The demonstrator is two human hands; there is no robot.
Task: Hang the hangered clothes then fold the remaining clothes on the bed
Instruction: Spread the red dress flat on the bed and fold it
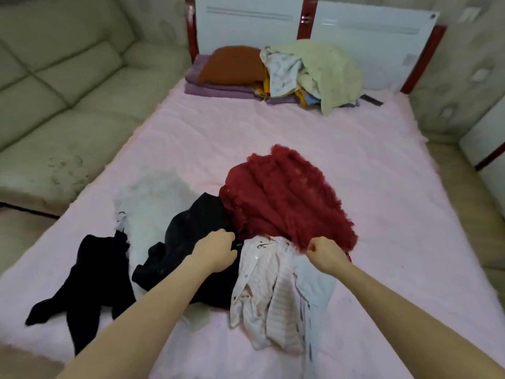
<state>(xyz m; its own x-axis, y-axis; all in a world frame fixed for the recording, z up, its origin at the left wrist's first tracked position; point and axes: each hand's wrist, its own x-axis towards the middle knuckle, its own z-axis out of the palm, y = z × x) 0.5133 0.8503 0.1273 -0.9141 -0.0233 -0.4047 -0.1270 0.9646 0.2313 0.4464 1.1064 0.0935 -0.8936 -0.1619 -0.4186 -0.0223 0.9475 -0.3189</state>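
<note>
A heap of clothes lies on the near half of the pink bed (355, 149). A fluffy red garment (284, 198) spreads out at the back of the heap. My right hand (325, 253) grips its near edge with curled fingers. My left hand (216, 250) is curled at the red garment's left near corner, where it meets a black garment (188, 236); what it grips is hidden there. In front of my hands lie a pale striped piece (262, 296) and a light blue piece (314, 291). A white fluffy garment (153, 203) and black leggings (90, 283) lie to the left.
At the headboard (355, 31) sit an orange pillow (232, 64) on folded purple bedding, and a pile of pale green and printed cloth (314, 69). A beige padded sofa (60, 91) runs along the bed's left side. White furniture (483, 149) stands at the right.
</note>
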